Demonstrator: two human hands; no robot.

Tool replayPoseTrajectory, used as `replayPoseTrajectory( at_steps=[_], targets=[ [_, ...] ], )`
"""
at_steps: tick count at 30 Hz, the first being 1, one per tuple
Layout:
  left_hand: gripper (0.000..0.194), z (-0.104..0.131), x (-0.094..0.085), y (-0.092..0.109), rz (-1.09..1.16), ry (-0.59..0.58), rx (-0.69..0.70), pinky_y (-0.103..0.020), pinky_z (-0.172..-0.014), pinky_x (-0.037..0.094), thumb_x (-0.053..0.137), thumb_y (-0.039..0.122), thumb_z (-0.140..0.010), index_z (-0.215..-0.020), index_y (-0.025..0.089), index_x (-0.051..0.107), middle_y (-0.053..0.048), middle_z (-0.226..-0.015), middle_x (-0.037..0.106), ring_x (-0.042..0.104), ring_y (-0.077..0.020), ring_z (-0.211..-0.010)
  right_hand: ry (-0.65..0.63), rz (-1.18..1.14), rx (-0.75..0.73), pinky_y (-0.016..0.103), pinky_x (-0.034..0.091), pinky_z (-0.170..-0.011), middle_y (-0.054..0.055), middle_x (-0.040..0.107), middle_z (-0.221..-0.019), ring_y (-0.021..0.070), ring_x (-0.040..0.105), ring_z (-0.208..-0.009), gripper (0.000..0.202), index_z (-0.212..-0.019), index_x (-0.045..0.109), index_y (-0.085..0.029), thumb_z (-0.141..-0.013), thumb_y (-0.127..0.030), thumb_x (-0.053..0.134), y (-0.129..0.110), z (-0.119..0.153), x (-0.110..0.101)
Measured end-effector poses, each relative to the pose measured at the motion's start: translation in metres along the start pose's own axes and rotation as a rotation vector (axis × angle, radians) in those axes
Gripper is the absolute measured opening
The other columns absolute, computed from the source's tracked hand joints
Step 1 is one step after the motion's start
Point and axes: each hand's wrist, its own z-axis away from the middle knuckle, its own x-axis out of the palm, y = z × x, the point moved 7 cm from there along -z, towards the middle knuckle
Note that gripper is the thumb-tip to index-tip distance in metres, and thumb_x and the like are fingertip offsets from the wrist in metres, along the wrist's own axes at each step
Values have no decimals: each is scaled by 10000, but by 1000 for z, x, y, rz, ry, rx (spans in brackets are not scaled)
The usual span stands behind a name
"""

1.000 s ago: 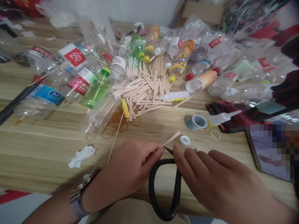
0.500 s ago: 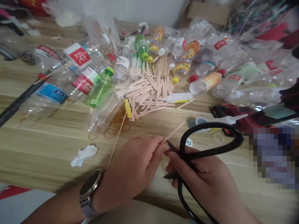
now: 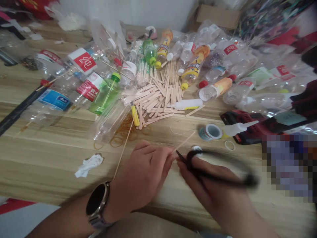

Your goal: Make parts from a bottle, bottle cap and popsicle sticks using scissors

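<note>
My left hand (image 3: 146, 175), wearing a watch on its wrist, is closed with its fingertips pinching a thin wooden stick (image 3: 184, 141) that juts out toward the upper right. A second thin stick (image 3: 125, 147) runs up from behind this wrist; I cannot tell whether the hand holds it. My right hand (image 3: 213, 185) grips black scissors (image 3: 195, 163), their big loop handle smeared by motion. One dark blade tip is beside the pinched stick, close to the left fingertips. The other blade is hidden by the right hand.
Beyond my hands lie a heap of flat wooden sticks (image 3: 158, 99), rubber bands (image 3: 123, 130) and a yellow-handled tool (image 3: 135, 115). Plastic bottles (image 3: 105, 96) crowd both sides. On the right are a thread spool (image 3: 210, 131), a glue bottle (image 3: 235, 129) and a red-black power tool (image 3: 242, 122).
The scissors have closed and turned in my right hand, their upper loop swinging down and the lower loop going out of sight. My left hand keeps its pinch with little movement.
</note>
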Motion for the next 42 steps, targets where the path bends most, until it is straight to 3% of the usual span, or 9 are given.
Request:
replayPoseTrajectory(
  at_steps=[2,6,16,20,23,26,29,34,42],
  targets=[
    [273,0,7,-11,122,-149,-197,-305,-674,433,392,269,-1033,-927,182,628,-21,-785,701,630,-175,-743,57,255,-207,276,407,-494,52,721,-799,135,614,-549,308,-1042,698,-150,-1030,-213,397,-2,2,-6],
    [358,5,18,-24,362,-342,-492,-266,-557,362,384,425,-1018,-862,203,617,24,-707,651,574,-144,-641,5,785,-589,327,391,-583,90,718,-933,145,608,-664,325,-1211,598,-47,-966,-36,384,-7,13,-2],
    [305,1,22,-28,405,-585,-506,-245,-510,276,503,364,-926,-733,185,655,53,-592,561,484,-108,-550,-219,879,-734,358,418,-672,107,706,-931,224,590,-758,369,-1203,591,-47,-891,-25,394,-18,22,-12],
    [266,1,22,-32,444,-587,-551,-243,-530,317,526,348,-905,-785,185,698,37,-645,628,542,-125,-606,-133,887,-729,373,419,-662,114,712,-907,223,584,-719,383,-1195,583,-65,-926,-9,316,-10,21,-24],
    [271,1,23,-31,518,-582,-565,-239,-526,328,528,375,-916,-820,191,703,41,-665,639,551,-124,-614,-57,725,-632,362,417,-618,93,719,-928,196,604,-671,384,-1215,568,-112,-996,-62,256,-1,20,-31],
    [286,-1,22,-27,531,-549,-537,-237,-506,306,489,374,-953,-819,195,667,58,-629,589,511,-108,-569,-49,409,-433,310,453,-572,53,724,-926,171,648,-672,311,-1253,585,-175,-1058,-186,344,6,18,-34],
    [281,-2,18,-22,475,-468,-486,-242,-535,327,439,357,-990,-853,206,634,54,-683,606,516,-109,-594,-71,157,-235,220,481,-499,0,699,-781,120,632,-566,220,-1043,671,-218,-1047,-235,452,4,18,-25],
    [277,1,13,-14,374,-381,-413,-260,-598,381,388,337,-1017,-878,210,591,16,-787,646,577,-144,-725,-159,-380,273,134,460,-408,-34,628,-600,81,603,-438,391,-703,630,-190,-1032,-330,472,13,21,4],
    [250,-1,7,-6,167,-267,-258,-283,-642,440,366,273,-1026,-888,202,561,-13,-799,654,604,-171,-751,-245,-549,465,157,473,-426,18,652,-601,117,622,-441,503,-682,702,-186,-1004,-507,489,26,29,24]
  ],
)
